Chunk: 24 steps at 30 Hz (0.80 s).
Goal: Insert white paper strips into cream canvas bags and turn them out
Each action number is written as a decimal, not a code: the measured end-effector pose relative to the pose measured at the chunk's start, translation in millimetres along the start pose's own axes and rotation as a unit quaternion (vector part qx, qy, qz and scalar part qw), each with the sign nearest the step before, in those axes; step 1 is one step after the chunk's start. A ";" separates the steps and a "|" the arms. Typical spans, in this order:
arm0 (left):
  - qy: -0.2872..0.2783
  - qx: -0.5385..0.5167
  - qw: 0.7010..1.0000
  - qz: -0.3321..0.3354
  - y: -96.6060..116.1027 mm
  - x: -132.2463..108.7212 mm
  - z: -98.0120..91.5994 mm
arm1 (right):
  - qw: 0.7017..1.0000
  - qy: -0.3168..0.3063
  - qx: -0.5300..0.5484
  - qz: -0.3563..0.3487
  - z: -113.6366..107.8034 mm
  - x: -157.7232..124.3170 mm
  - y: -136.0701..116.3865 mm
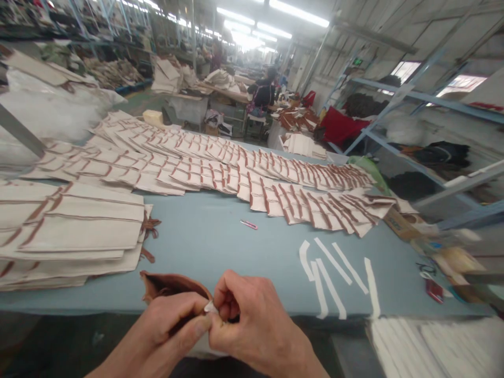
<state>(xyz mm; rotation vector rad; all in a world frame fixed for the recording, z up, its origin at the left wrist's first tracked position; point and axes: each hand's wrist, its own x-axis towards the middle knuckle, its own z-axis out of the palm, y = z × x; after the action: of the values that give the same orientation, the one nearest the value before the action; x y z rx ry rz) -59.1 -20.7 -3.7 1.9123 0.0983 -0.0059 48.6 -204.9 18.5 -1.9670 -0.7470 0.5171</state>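
At the table's near edge my left hand (171,331) is closed on a brown-lined fabric bag (173,282) whose opening gapes upward. Some cream cloth of it shows below my fingers. A small white piece (210,308) sticks up between my fingertips at its rim; whether it is tape or cloth I cannot tell. My right hand (252,315) pinches at that white piece, fingers curled and touching the left fingertips. Most of the bag is hidden behind both hands. Beyond them a small pink-handled cutter or snips (249,224) lies on the blue-grey table (205,231).
Several white strips (331,289) lie to the right. Overlapping cream pieces with brown stripes (220,176) run across the back, and a stack of them (82,226) stands at left. Cartons (399,223) and blue shelving (394,136) line the right. A person (263,94) sits farther back.
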 end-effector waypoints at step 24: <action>0.118 0.025 0.992 -0.023 -13.1 19.9 5.2 | 0.989 0.040 0.105 0.094 31.9 2.5 22.7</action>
<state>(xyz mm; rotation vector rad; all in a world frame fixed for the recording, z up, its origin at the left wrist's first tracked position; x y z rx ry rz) -40.0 -19.9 -18.8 1.9544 0.3050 0.1882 37.1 -191.8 -16.7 -1.8574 -0.4393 0.6011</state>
